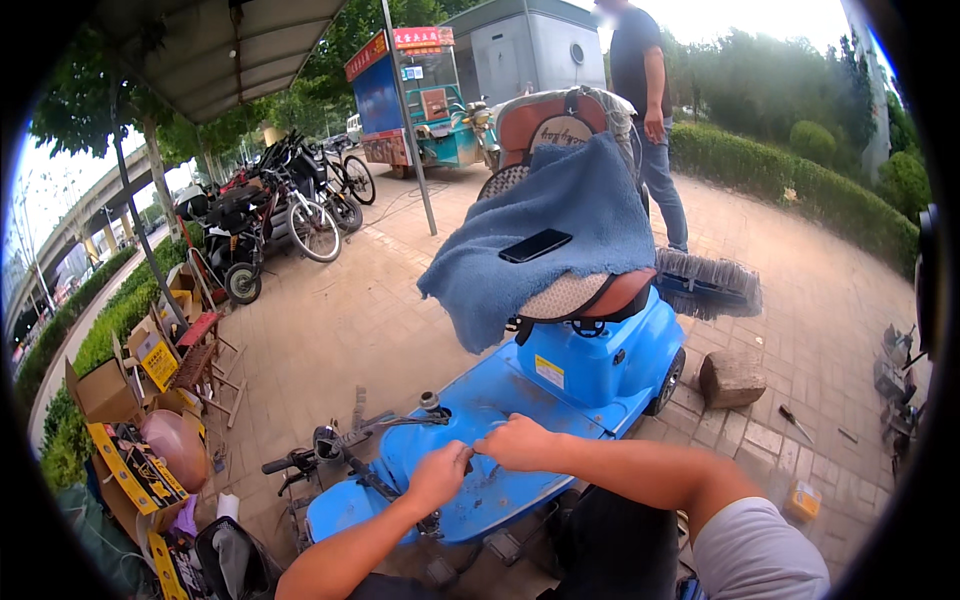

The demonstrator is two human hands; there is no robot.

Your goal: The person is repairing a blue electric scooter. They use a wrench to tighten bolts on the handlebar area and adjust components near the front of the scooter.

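My left hand (438, 476) and my right hand (515, 444) meet over the front deck of a blue mobility scooter (530, 385), their fingers closed. Between their fingertips a small dark bit shows, too little to name. Beside my left hand lies the scooter's handlebar (365, 470), tipped over with dark cables and a black grip. A short round steering post (429, 402) stands up from the deck just beyond my hands. On the scooter's seat is a blue towel (545, 220) with a black phone (535, 246) on top.
A person (640, 90) stands behind the seat. Brick block (732, 378), screwdriver (796, 422) and small orange-yellow box (802, 500) lie on the paving at right. At left are cardboard boxes (105, 390), a wooden stool (197, 365) and parked bicycles (310, 225).
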